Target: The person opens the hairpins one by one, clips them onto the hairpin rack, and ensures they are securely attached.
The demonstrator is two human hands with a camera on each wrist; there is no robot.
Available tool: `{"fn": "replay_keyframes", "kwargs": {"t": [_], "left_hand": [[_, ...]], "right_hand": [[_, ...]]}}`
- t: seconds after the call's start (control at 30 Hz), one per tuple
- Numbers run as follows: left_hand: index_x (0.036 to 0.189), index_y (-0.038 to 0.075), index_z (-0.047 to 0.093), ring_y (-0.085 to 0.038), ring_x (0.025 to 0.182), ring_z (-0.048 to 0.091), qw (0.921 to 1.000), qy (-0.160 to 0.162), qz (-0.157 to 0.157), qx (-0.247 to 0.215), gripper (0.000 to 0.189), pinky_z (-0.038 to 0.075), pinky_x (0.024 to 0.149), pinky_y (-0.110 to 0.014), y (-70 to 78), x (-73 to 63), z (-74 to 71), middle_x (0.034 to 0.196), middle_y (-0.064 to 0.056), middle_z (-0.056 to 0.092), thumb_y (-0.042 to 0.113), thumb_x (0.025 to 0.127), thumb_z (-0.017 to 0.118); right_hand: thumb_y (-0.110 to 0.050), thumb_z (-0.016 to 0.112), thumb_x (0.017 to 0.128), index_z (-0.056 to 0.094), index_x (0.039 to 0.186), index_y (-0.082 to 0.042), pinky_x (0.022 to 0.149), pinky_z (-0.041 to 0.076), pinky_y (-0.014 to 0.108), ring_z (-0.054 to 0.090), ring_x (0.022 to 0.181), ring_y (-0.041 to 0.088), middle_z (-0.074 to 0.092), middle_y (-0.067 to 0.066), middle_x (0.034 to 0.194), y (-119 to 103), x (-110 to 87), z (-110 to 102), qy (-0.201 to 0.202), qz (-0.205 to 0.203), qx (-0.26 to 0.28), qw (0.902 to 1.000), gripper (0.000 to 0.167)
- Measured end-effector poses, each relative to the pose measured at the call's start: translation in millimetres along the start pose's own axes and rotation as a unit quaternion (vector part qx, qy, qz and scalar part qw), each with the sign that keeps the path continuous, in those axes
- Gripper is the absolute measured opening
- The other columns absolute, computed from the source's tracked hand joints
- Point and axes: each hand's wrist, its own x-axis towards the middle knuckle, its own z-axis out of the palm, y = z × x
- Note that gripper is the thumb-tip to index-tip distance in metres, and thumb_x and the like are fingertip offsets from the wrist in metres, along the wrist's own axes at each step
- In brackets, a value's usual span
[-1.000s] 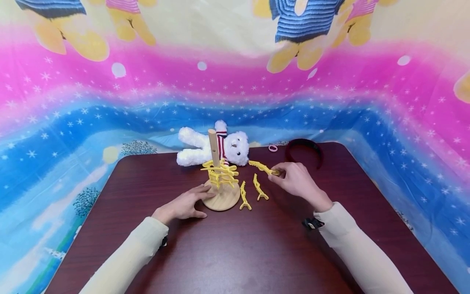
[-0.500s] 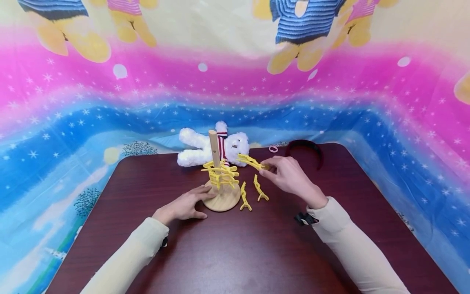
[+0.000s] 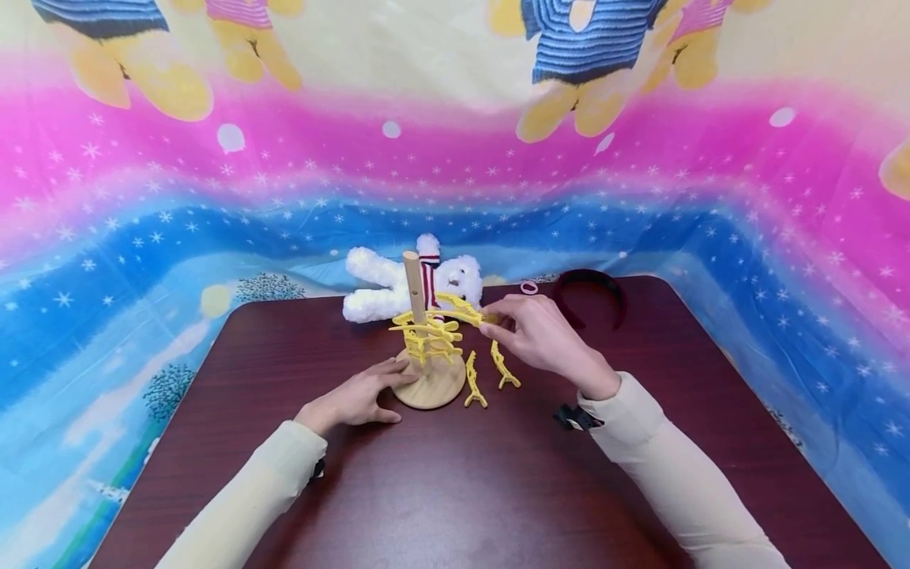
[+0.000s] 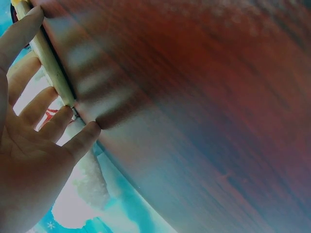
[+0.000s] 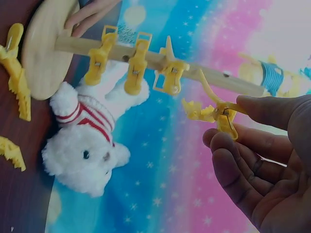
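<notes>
My right hand (image 3: pixel 543 336) pinches a yellow alligator hair clip (image 5: pixel 223 114) between thumb and fingers. The clip's jaws are spread, and they point at the upright wooden post (image 3: pixel 415 276). Lower down the post, several yellow clips (image 5: pixel 136 70) are fastened one above another. My left hand (image 3: pixel 355 395) has its fingers extended, with fingertips on the left side of the round wooden base (image 3: pixel 435 391); the left wrist view shows the fingers spread along the base's edge. Two more clips, a nearer one (image 3: pixel 474 383) and a farther one (image 3: pixel 504 367), lie right of the base.
Behind the post a white teddy bear (image 3: pixel 458 286) in a striped sweater lies on its side. A pink hair tie (image 3: pixel 529 288) and a dark red headband (image 3: pixel 592 284) are at the back right of the brown table (image 3: pixel 455 506). A printed cloth (image 3: pixel 455 197) surrounds the table.
My right hand has moved left with the clip, from right of the loose clips to beside the post, and the clip's jaws have spread. My left hand stays on the base.
</notes>
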Motion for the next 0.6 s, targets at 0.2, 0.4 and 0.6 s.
{"fn": "replay_keyframes", "kwargs": {"t": [0.2, 0.4, 0.6], "left_hand": [[0.145, 0.013, 0.054, -0.041, 0.148, 0.032, 1.0, 0.0, 0.0, 0.001, 0.073, 0.035, 0.117, -0.054, 0.0, 0.2, -0.6, 0.159, -0.019, 0.037, 0.027, 0.08, 0.084], [0.144, 0.012, 0.054, -0.042, 0.148, 0.032, 1.0, -0.002, 0.002, -0.002, 0.072, 0.035, 0.116, -0.055, 0.0, -0.1, -1.1, 0.159, -0.02, 0.037, 0.026, 0.08, 0.083], [0.145, 0.013, 0.054, -0.041, 0.149, 0.031, 1.0, -0.006, -0.002, -0.005, 0.072, 0.035, 0.117, -0.055, 0.4, -0.2, -0.4, 0.159, -0.019, 0.037, 0.026, 0.08, 0.083]], "right_hand": [[-0.029, 0.071, 0.093, 0.077, 0.111, -0.015, 0.069, 0.052, 0.03, 0.065, 0.075, 0.009, 0.075, -0.003, 0.091, -10.3, 8.4, 2.9, -0.006, -0.006, 0.0, 1.0, 0.024], [-0.027, 0.071, 0.092, 0.077, 0.108, -0.013, 0.067, 0.053, 0.029, 0.065, 0.073, 0.008, 0.073, -0.002, 0.088, -14.5, 16.7, 8.0, 0.003, -0.024, -0.004, 0.9997, 0.022], [-0.025, 0.072, 0.092, 0.077, 0.106, -0.015, 0.071, 0.056, 0.03, 0.068, 0.077, 0.01, 0.074, -0.001, 0.09, -17.1, 22.9, 15.2, 0.002, -0.027, 0.005, 0.9996, 0.018]]}}
